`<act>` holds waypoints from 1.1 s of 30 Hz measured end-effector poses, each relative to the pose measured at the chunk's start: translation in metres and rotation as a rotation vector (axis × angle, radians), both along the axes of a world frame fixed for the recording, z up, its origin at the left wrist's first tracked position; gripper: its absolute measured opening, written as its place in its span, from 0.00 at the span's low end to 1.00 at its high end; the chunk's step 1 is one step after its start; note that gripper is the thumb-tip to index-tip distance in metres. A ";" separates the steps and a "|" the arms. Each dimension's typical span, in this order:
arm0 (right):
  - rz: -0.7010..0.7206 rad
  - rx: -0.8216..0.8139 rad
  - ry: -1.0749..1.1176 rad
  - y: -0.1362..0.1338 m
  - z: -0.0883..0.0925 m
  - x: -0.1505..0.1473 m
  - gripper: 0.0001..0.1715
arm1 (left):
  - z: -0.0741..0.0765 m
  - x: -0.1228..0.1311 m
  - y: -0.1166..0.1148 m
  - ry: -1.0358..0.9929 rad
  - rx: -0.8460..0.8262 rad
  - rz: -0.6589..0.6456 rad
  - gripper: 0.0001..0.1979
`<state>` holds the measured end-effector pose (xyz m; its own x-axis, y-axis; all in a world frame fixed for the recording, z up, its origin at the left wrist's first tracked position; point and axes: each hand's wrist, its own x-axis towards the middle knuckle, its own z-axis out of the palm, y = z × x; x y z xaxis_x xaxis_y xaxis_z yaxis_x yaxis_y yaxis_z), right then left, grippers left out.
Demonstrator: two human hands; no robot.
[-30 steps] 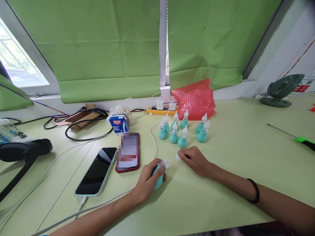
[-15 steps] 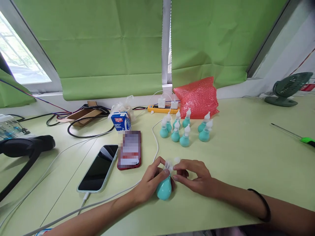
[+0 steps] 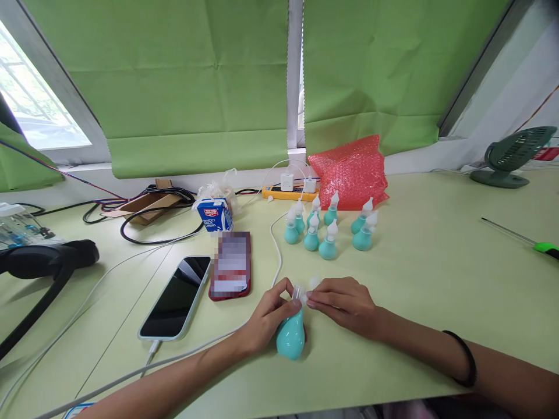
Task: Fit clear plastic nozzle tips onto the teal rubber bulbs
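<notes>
Near the front of the table (image 3: 419,364), the left hand (image 3: 265,317) pinches a teal bulb aspirator (image 3: 290,338) by its clear neck (image 3: 299,292); the right hand (image 3: 349,305) bunches its fingers beside it, hold unclear. Likely light, soft, slick: best gripped there.

A pale green table (image 3: 437,279) spreads beneath the whole scene. On it, eight whitish-tipped teal bulbs (image 3: 311,242) stand in a loose cluster, the rearmost near a red bubble-wrap bag (image 3: 347,177). A yellow power strip (image 3: 275,194) lies beside the bag; farther left are a blue milk carton (image 3: 215,215), a small cardboard box (image 3: 152,216) and a loop of black cable (image 3: 144,241). A red-cased phone (image 3: 230,265) lies just beside a pale-cased phone (image 3: 177,299). At the right a green fan (image 3: 517,152) stands at the back, with a screwdriver (image 3: 545,249) lying nearer the front
</notes>
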<state>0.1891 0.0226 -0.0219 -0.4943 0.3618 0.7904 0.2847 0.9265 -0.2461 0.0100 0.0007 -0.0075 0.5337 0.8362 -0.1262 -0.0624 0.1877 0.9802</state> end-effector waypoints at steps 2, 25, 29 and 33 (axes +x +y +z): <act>-0.035 0.098 -0.043 0.001 -0.002 0.001 0.09 | 0.000 0.000 0.001 0.045 0.006 0.017 0.14; -0.002 0.024 -0.038 0.002 0.003 0.000 0.04 | -0.008 0.001 0.004 0.129 0.086 0.135 0.14; -0.065 0.133 -0.136 -0.001 0.001 0.000 0.06 | -0.008 0.002 0.003 0.129 0.082 0.135 0.14; -0.098 0.104 -0.194 -0.003 -0.001 -0.002 0.05 | -0.008 0.002 0.002 0.123 0.077 0.134 0.14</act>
<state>0.1873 0.0200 -0.0233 -0.6067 0.3375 0.7197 0.4075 0.9094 -0.0829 0.0123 0.0028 -0.0151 0.4012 0.9086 -0.1162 0.0390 0.1098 0.9932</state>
